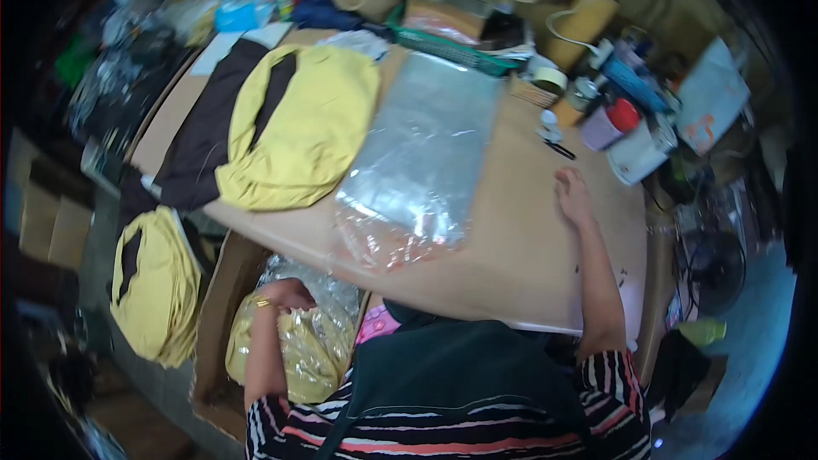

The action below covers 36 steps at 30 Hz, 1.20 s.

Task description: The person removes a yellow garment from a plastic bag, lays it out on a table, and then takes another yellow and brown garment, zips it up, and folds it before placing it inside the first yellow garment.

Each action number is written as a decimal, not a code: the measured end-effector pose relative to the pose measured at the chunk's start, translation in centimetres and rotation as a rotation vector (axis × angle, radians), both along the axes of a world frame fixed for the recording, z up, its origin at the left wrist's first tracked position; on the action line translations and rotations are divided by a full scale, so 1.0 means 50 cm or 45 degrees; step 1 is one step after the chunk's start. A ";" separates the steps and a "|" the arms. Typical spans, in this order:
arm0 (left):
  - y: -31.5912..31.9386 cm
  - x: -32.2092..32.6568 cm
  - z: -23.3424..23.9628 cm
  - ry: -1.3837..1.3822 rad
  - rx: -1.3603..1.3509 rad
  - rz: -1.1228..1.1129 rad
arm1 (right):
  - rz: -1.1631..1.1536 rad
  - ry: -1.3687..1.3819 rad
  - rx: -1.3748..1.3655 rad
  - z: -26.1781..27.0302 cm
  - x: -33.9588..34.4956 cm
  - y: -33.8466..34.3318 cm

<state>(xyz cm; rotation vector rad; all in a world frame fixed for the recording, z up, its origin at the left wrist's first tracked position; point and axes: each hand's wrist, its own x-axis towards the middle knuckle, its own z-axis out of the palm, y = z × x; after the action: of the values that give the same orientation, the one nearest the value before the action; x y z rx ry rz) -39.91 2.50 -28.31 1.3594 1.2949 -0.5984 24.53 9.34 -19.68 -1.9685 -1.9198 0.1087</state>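
Note:
My left hand (291, 295), with a gold-coloured bracelet at the wrist, is over a clear plastic bag (313, 358) that holds yellow fabric. That bag lies in an open cardboard box (214, 345) beside the table. The fingers are curled and blurred, so whether they grip the plastic is hidden. My right hand (573, 197) rests on or just above the tan tabletop (524, 230), empty, fingers slightly apart. Between the hands, a stack of flat clear plastic bags (428, 153) covers the table's middle. Left of it lies a folded yellow garment (313, 128) over dark brown fabric (204, 121).
More folded yellow fabric (156, 294) hangs or lies left of the box. A green plastic basket (447, 54) stands at the back. Tape rolls (549, 78), a pink cup (604, 128) and a black-handled small item (558, 148) crowd the right. A fan (716, 268) stands beyond the right edge.

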 end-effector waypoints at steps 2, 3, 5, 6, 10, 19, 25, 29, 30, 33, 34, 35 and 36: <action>0.025 0.014 0.221 -0.687 0.261 0.289 | -0.108 -0.069 0.130 -0.056 0.060 0.050; 0.035 0.016 0.259 -1.040 0.383 0.483 | -0.140 -0.133 0.233 -0.068 0.065 0.077; 0.088 0.082 0.328 -0.914 1.049 0.561 | -0.279 -0.243 0.127 -0.070 0.047 0.105; 0.120 0.133 0.356 -0.801 1.561 0.302 | -0.448 -0.373 0.007 -0.070 0.037 0.107; 0.244 0.139 0.236 -0.200 1.852 -0.124 | -0.457 -0.312 -0.139 -0.026 -0.021 0.109; 0.393 -0.015 0.424 -1.798 1.446 2.098 | 0.024 -0.265 0.070 -0.040 0.089 -0.063; 0.270 0.279 0.539 -0.433 2.019 0.359 | -0.329 1.591 0.240 0.147 -0.012 -0.151; 0.112 0.536 0.479 -0.728 1.628 -0.029 | 0.100 1.736 0.510 0.274 -0.136 -0.264; 0.053 0.593 0.454 -0.804 1.591 -0.096 | 0.260 1.887 0.478 0.279 -0.160 -0.289; -0.047 0.666 0.364 -0.942 1.950 -0.560 | 0.102 1.262 0.172 0.281 -0.262 -0.309; -0.061 0.669 0.361 -0.888 1.673 -0.579 | 0.068 1.114 0.110 0.245 -0.257 -0.307; -0.068 0.663 0.355 -0.812 1.400 -0.597 | 0.028 1.117 0.117 0.186 -0.238 -0.309; -0.060 0.651 0.330 -0.788 1.552 -0.560 | -0.020 0.684 0.142 0.123 -0.205 -0.315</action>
<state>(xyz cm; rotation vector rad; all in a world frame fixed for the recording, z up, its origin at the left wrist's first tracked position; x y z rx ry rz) -7.36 -0.51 -11.81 2.5834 0.7867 0.4666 14.27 -6.42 -13.51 -1.6643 -1.5233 0.4641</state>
